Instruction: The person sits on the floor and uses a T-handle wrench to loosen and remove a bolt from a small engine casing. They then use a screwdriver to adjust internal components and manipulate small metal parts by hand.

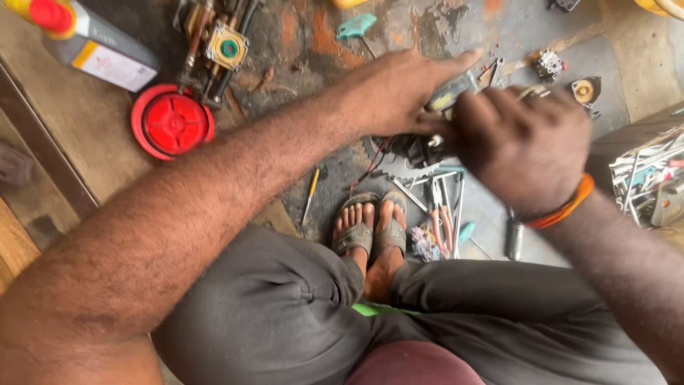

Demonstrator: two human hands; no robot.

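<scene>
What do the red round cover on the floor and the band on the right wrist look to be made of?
Red round cover: probably moulded plastic, going by its even colour, dull sheen and ribbed centre. Wrist band by the right hand: seems to be orange thread or cord, matte; motion blur leaves it unsure.

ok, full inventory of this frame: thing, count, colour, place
round lid: 1, red, floor upper left
bottle: 1, grey with red cap, top left corner
brass-coloured assembly: 1, green centre disc, top, right of the bottle
T-handle tool: 1, teal, top centre
screwdriver: 1, yellow handle, floor left of the feet
pliers: 1, pink handles, right of the feet
small machine parts: 2, metal, upper right
box of tools: 1, metal, right edge
dark machine part: 1, black, under both hands
sandals: 2, grey, centre
bangle: 1, orange, right wrist
left hand: on the dark machine part
right hand: blurred, closed on something at the part
</scene>
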